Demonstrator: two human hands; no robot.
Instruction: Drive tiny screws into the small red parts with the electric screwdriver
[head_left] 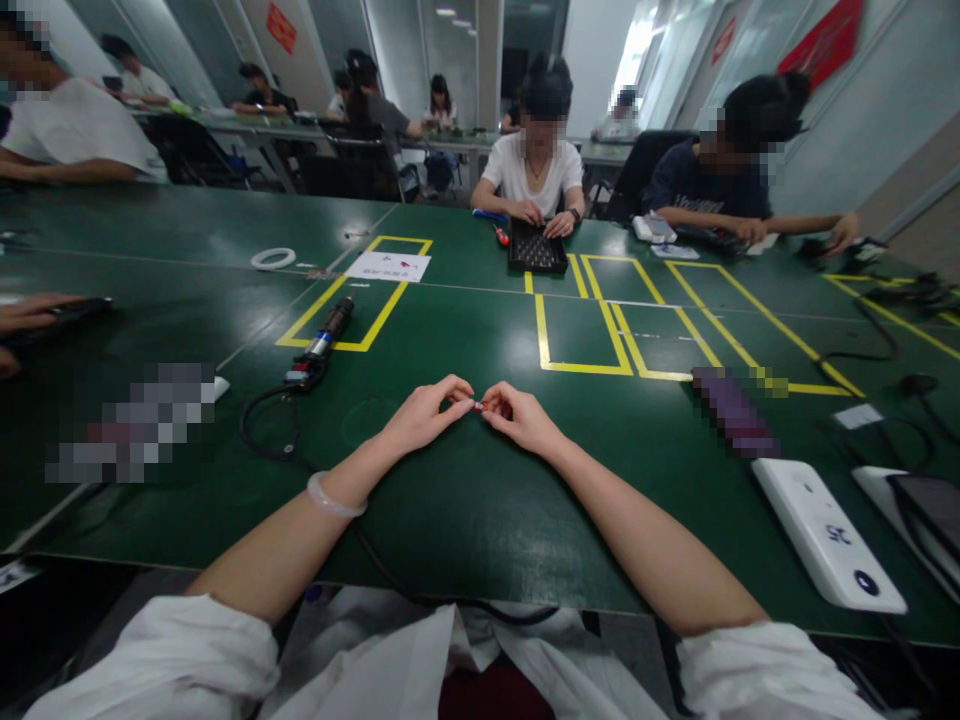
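My left hand and my right hand meet over the middle of the green table. Between their fingertips is a small red and whitish piece, too small to name. Thumb and fingers of both hands are pinched at it, one hand on each side. Part of the piece is hidden by the fingertips. Left of my hands lies a dark cylindrical electric screwdriver with a black cable.
Yellow tape rectangles mark the table. A paper sheet and a white ring lie farther back. At right are a phone and a white power bank. Opposite, a person works over a black tray.
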